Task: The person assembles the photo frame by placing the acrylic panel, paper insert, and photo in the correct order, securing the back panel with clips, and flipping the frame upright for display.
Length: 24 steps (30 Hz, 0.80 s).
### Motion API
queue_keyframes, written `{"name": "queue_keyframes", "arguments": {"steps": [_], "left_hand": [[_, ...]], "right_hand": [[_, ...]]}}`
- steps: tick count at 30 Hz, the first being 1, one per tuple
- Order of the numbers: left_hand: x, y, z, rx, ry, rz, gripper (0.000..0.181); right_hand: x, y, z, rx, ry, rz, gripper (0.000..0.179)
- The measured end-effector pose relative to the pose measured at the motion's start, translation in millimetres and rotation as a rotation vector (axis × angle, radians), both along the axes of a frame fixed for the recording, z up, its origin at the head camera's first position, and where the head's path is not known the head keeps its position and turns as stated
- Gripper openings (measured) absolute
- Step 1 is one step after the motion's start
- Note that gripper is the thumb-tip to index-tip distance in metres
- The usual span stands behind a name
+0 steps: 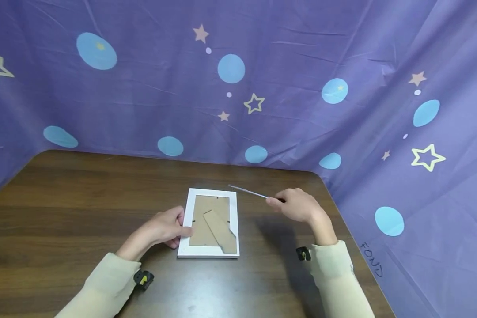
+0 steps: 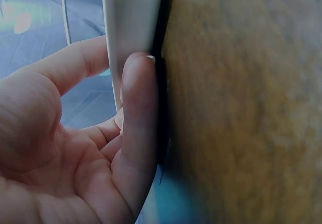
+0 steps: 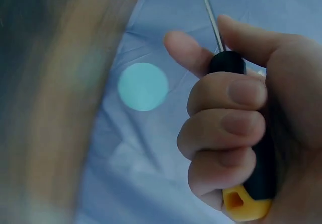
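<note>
A white picture frame (image 1: pixel 232 212) lies face down on the table, its brown backing board (image 1: pixel 202 204) facing up. A slanted stand leg (image 1: pixel 220 229) sits on that board, and small dark tabs show along the inner edges. My left hand (image 1: pixel 164 227) grips the frame's left side, thumb on the upper face. In the left wrist view, fingers curl around the thick white edge (image 2: pixel 133 25). Right of the frame, my right hand (image 1: pixel 300 205) holds a screwdriver (image 3: pixel 264 168) with a black and yellow handle. Its thin metal shaft (image 1: pixel 248 191) points left, above the frame's far right corner.
The brown wooden table (image 1: pixel 83 212) reaches back to a purple curtain (image 1: pixel 143 88) with stars and blue dots. This curtain also runs along the right side, near my right arm. Small black devices (image 1: pixel 144 279) are worn at both wrists.
</note>
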State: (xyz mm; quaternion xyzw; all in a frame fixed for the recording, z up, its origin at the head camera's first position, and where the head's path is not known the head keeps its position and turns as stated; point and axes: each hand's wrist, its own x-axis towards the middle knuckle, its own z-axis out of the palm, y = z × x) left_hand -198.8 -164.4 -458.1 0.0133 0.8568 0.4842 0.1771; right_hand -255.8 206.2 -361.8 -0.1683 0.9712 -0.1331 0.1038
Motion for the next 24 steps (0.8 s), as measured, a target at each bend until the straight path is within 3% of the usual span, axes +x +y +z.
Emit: {"name": "queue_keyframes", "arguments": {"steps": [7,13,18,24], "left_hand": [[0.2,1.4,0.2,0.001,-0.012,0.007,0.034],[0.5,0.1,2.0,0.0,-0.006,0.001,0.035],[-0.1,0.3,2.3,0.012,-0.007,-0.001,0.034],[0.0,0.4,2.4,0.012,-0.008,0.001,0.034]], "right_hand": [[-1.7,14,-35.8,-0.196,0.046,-0.055,0.014],[-6.8,28,-49.8,-0.283,0.042,-0.1,0.007],[-12.2,37,-58.0,-0.299,0.018,-0.137,0.007],[-16.1,47,-67.2,-0.242,0.028,-0.136,0.01]]}}
